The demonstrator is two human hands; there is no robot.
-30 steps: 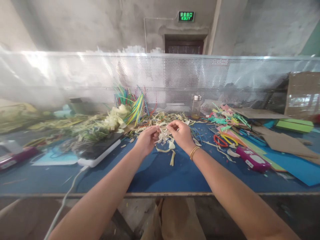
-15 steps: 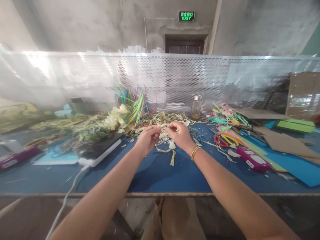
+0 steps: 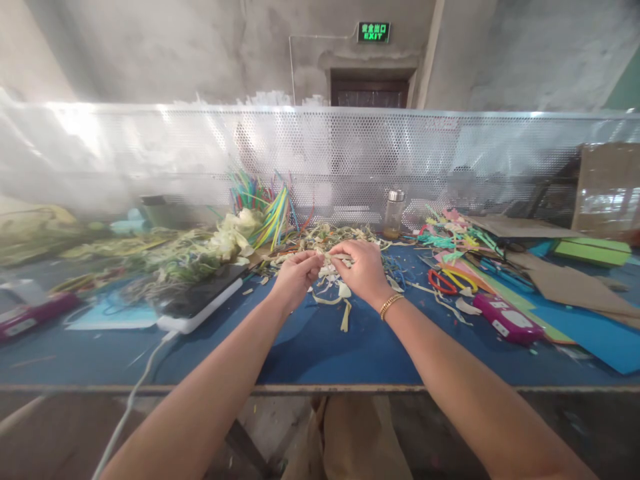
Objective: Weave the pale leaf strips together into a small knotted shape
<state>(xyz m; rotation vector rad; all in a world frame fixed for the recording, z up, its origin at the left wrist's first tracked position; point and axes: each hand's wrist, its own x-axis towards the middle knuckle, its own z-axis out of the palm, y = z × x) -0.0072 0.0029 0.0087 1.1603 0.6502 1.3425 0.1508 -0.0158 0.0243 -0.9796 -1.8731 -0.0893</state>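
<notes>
My left hand (image 3: 299, 277) and my right hand (image 3: 364, 270) meet above the middle of the blue table, fingertips nearly touching. Both are closed in a pinch on a thin pale strip (image 3: 328, 257), of which only a little shows between the fingers; its exact kind is too small to tell. Just below them, a cream-coloured strip (image 3: 345, 316) and a small pale scrap (image 3: 344, 289) lie on the tabletop. Behind the fingers spreads a heap of pale and greenish strips (image 3: 345, 235). A gold bracelet circles my right wrist.
Left stand a white-edged dark device (image 3: 205, 303) with a cable and a bundle of coloured pipe cleaners (image 3: 275, 213). A bottle (image 3: 395, 213) is at the back. Right lie red-handled scissors (image 3: 442, 283), a purple box (image 3: 509, 319) and coloured sheets (image 3: 595, 333). A perforated metal panel (image 3: 310, 153) runs behind.
My right hand has turned slightly, its fingers now flatter and closer to the left fingertips. The pale piece that stuck out behind it is now hidden. My left hand has barely moved.
</notes>
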